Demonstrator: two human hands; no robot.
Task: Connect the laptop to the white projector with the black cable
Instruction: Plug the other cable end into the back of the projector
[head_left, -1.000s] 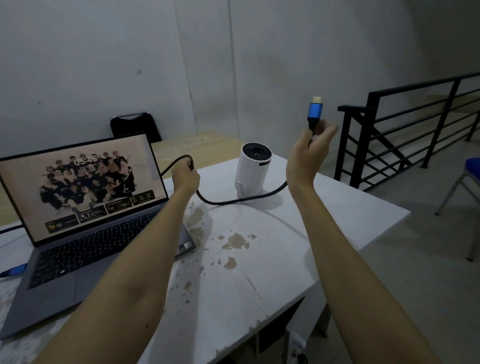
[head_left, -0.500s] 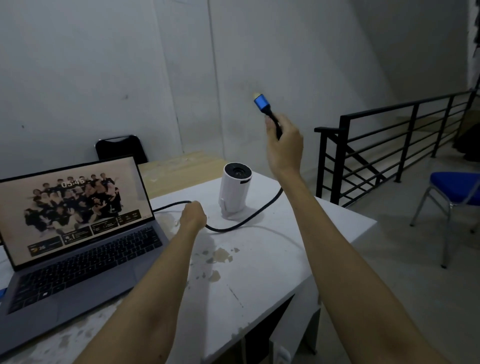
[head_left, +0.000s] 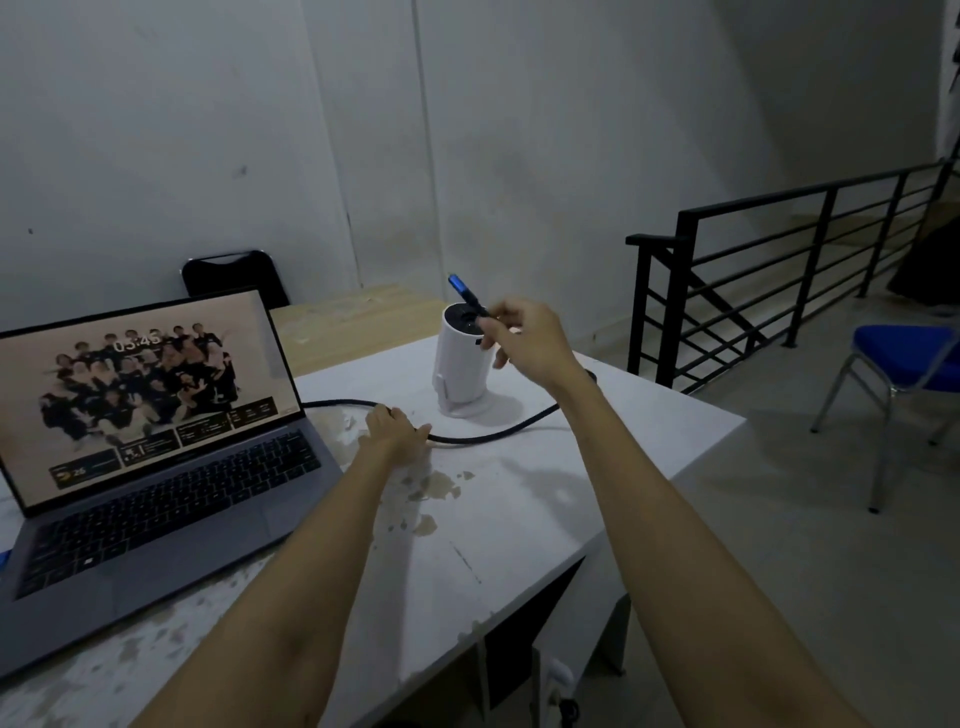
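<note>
An open grey laptop (head_left: 156, 467) with a lit screen stands at the left of the white table (head_left: 519, 519). A white cylindrical projector (head_left: 457, 374) stands upright at the table's far middle. The black cable (head_left: 493, 434) runs from behind the laptop's right side, across the table in front of the projector, and up to my right hand (head_left: 524, 345). That hand grips the cable just below its blue plug (head_left: 460, 285), which is held over the projector's top. My left hand (head_left: 395, 434) rests on the cable on the table, fingers curled around it.
A black metal railing (head_left: 779, 270) runs along the right behind the table. A blue-seated chair (head_left: 904, 374) stands at the far right. A black chair back (head_left: 234, 275) shows behind the laptop, beside a wooden surface (head_left: 353, 317). The table edge falls away to the right.
My right hand has lowered the blue plug from high in the air down to just above the projector. My left hand has come down onto the table with the cable.
</note>
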